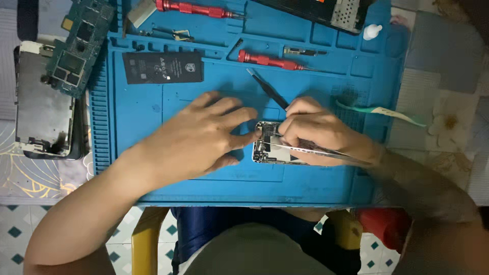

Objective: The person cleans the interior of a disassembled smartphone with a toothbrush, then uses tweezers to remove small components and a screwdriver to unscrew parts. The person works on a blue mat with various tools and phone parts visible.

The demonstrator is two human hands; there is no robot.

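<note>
On the blue work mat (153, 109) lies an opened phone (266, 145), near the centre. The left hand (196, 137) presses it with spread fingers (grasping nothing). The right hand (318, 130) pinches metal tweezers (316, 149) over it.

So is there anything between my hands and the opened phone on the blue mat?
Nothing visible. The left hand presses fingertips against the opened phone, and the right hand rests over it holding tweezers. The black battery and red screwdrivers lie farther back.
</note>
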